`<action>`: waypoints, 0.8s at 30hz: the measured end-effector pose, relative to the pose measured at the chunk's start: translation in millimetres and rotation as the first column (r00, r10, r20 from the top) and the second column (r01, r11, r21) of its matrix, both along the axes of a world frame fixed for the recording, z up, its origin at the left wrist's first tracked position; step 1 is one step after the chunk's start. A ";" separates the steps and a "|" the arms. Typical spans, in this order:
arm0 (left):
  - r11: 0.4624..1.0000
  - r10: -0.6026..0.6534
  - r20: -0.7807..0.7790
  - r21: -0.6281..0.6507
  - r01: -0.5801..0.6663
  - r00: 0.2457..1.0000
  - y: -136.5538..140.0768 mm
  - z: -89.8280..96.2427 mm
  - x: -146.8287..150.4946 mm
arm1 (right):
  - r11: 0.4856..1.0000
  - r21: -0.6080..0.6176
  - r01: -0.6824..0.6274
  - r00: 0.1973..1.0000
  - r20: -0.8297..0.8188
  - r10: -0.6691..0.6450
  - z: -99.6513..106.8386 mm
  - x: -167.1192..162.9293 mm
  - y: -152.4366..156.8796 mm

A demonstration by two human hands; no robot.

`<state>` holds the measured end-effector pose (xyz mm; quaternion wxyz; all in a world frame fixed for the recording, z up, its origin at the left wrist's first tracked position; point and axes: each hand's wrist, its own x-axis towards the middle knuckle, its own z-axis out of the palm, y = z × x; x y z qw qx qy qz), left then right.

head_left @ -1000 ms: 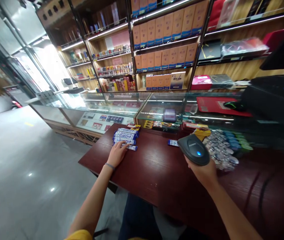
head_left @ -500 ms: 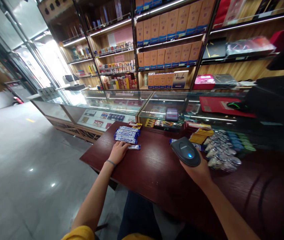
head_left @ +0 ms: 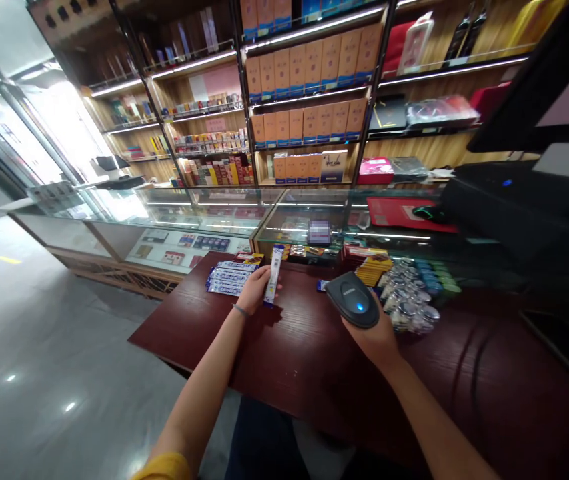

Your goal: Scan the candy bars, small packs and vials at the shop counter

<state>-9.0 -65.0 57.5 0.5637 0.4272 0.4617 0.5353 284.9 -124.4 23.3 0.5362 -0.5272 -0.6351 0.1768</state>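
Note:
My left hand [head_left: 257,291] is closed on a slim blue-and-white wrapped snack stick [head_left: 273,275], raised upright above the dark red table [head_left: 244,353]. Printed marks show on the side of the wrapper facing me. Just left of that hand lies a row of similar blue-and-white sticks [head_left: 229,278]. My right hand [head_left: 377,340] grips a black barcode scanner [head_left: 352,300] with a lit blue light on top; its handle is hidden below the head. Behind the scanner, part of another blue packet [head_left: 321,285] shows on the table.
Small clear-lidded jars [head_left: 407,303] stand in rows right of the scanner, beside yellow packets [head_left: 371,268] and blue and green tubs [head_left: 437,277]. A glass display counter [head_left: 204,207] runs behind the table. A dark monitor [head_left: 529,87] overhangs the right side.
My left hand has picked up the single stick from the table and turned it upright. The scanner stays in my right hand. The whole view has shifted to the right.

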 end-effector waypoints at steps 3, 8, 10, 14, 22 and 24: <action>0.996 -0.058 0.144 -0.057 0.067 0.988 9.8 0.0 17.4 | 0.999 -0.033 -0.023 0.999 0.023 0.024 11.2 2.6 -4.3; 0.978 -0.130 0.254 -0.125 0.166 0.958 9.1 -10.0 20.6 | 0.989 -0.144 -0.018 0.996 0.089 0.031 30.4 3.4 -10.2; 0.981 -0.142 0.229 -0.098 0.168 0.963 7.2 -15.6 16.1 | 0.980 -0.200 -0.021 0.987 0.152 0.052 33.8 3.4 -10.4; 0.991 -0.115 0.115 -0.061 0.123 0.987 8.2 -26.2 5.4 | 0.973 -0.226 -0.045 0.947 0.301 0.113 31.9 3.8 -8.8; 0.997 -0.083 -0.053 0.000 0.083 0.995 11.2 -26.3 -5.4 | 0.980 -0.145 -0.138 0.836 0.513 0.194 23.2 -0.3 -8.5; 0.996 -0.089 -0.078 0.006 0.090 0.993 9.6 -23.7 -5.5 | 0.978 -0.145 -0.152 0.820 0.533 0.207 22.9 -1.3 -8.3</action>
